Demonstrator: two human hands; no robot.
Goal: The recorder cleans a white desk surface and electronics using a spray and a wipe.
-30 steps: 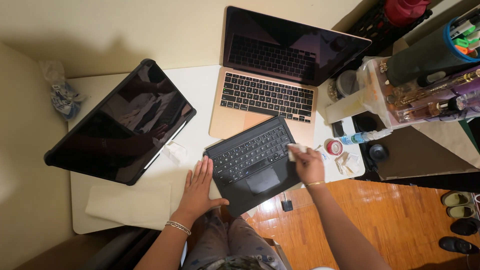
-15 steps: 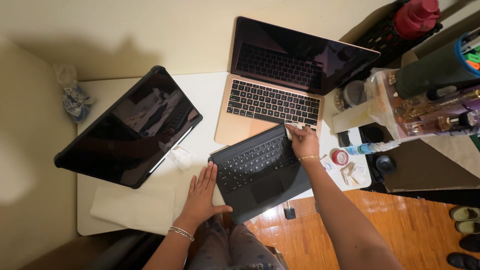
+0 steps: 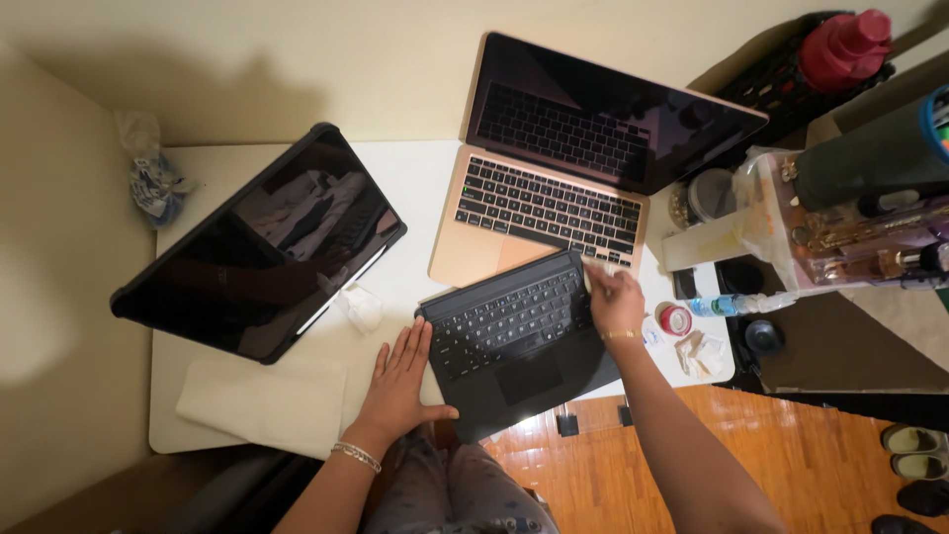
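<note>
Head view: the dark keyboard [image 3: 514,331] lies tilted at the centre of the frame on the white table [image 3: 415,188], its upper edge overlapping the front of the gold laptop [image 3: 554,198] and its lower corner jutting past the table edge. The left hand [image 3: 400,381] rests flat at the keyboard's left edge, fingers spread and straight, gripping nothing, thumb stretched along the lower edge. The right hand [image 3: 615,297] sits at the keyboard's upper right corner, fingers curled around a small white wipe [image 3: 596,272] pressed to the keys. A black tablet [image 3: 262,242] lies at the left of the frame, a crumpled tissue [image 3: 361,307] just beside it. A red tape roll [image 3: 675,318] lies near the right hand
</note>
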